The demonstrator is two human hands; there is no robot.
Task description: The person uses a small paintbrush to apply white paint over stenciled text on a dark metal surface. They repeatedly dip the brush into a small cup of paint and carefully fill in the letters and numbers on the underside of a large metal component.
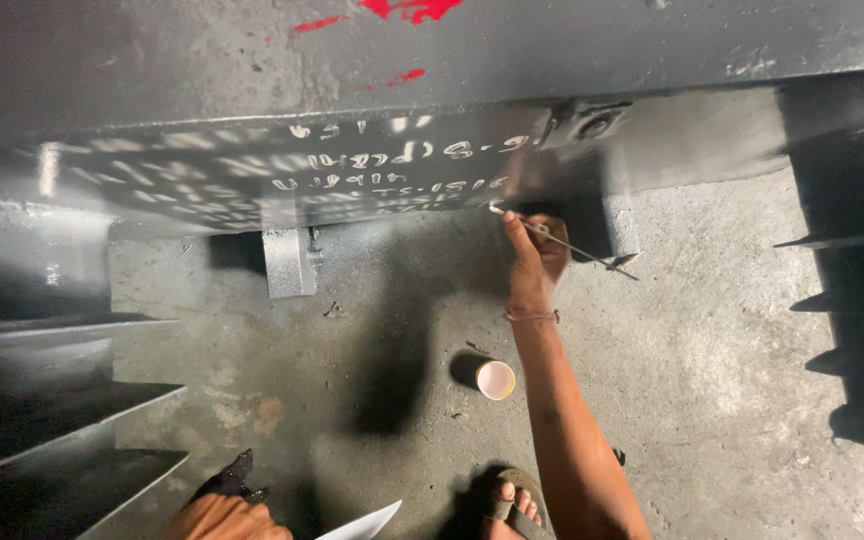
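Right hand (pixel 537 262) — fingers clamped on a thin brush (pixel 564 243), its tip against the grey steel beam (pixel 252 170) beside white lettering; paint cup (pixel 495 380) stands near on the concrete floor (pixel 712 380). Left hand (pixel 220 518) — grip cannot be told.

Rough grey concrete floor (pixel 712 400), stained and dusty, with dark shadows across the middle. Small paper cup (pixel 495 380) standing upright on it, rim up, near a sandalled foot (pixel 514 505) at the lower edge. Grey steel supports (pixel 289 262) resting on it beneath the painted beam (pixel 252 170).
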